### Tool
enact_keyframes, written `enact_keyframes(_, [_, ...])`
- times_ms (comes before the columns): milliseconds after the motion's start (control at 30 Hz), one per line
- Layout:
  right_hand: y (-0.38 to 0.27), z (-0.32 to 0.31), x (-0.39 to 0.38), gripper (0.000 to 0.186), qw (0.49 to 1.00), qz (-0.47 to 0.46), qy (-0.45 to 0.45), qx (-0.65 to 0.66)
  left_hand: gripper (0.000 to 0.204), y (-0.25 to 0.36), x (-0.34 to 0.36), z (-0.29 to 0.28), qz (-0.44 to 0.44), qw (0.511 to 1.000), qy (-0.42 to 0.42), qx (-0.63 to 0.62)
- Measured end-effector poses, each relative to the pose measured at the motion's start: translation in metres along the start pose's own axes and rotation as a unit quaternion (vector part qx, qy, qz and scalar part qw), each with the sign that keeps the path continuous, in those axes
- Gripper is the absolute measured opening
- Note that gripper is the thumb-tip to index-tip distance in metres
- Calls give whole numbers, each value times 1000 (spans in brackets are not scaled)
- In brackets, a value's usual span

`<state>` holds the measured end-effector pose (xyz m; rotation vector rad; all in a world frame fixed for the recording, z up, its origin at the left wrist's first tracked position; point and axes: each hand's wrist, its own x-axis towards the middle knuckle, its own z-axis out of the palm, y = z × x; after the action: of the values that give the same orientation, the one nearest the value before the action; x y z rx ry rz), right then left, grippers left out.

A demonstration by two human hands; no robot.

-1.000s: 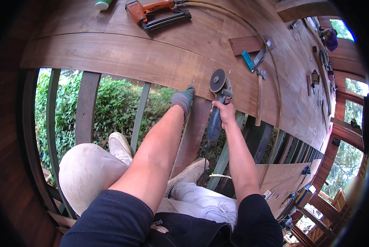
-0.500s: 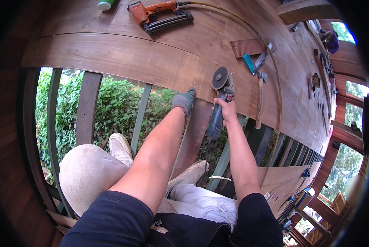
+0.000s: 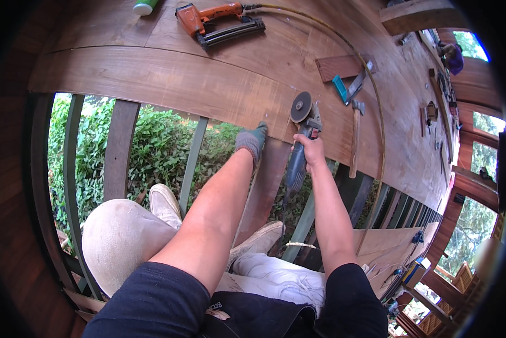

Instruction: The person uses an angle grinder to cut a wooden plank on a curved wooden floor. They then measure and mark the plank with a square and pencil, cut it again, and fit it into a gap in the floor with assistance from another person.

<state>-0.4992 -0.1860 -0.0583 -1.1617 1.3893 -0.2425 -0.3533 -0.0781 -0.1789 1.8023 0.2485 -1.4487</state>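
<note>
My right hand point(image 3: 311, 150) is bare and closed round the blue-grey body of an angle grinder point(image 3: 295, 165). The grinder's dark round disc point(image 3: 301, 107) is uppermost, over the front edge of the wooden floorboards point(image 3: 168, 79). A grey and green work glove covers my left hand point(image 3: 253, 141), just left of the grinder. It is closed on the edge of the front board, with a finger or thumb on top and its other fingers hidden. Whether the disc spins or touches the wood, I cannot tell.
An orange nail gun point(image 3: 208, 23) with a yellowish hose point(image 3: 348, 42) lies on the boards. To the right are a teal-handled square point(image 3: 348, 89), a short reddish board point(image 3: 338, 66) and a hammer point(image 3: 356, 135). Open joists point(image 3: 120, 149) with gaps above greenery run beneath my legs.
Both hands and the grinder stay nearly in place. Only a slight shift of the whole view shows.
</note>
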Motion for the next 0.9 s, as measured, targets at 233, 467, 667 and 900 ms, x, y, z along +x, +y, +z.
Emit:
enact_keyframes(233, [-8, 0, 12, 20, 1000, 0, -7, -11, 83, -4, 0, 2, 7, 1000, 16, -14])
enact_keyframes(467, [-10, -1, 20, 22, 1000, -8, -13, -12, 82, -6, 1, 7, 13, 999, 48, -10])
enact_keyframes(667, [-10, 0, 20, 22, 1000, -12, -9, -18, 83, -5, -1, 7, 17, 998, 58, -7])
enact_keyframes(900, [-11, 0, 23, 21, 999, -6, 2, -33, 84, -3, -4, 6, 4, 999, 47, -9])
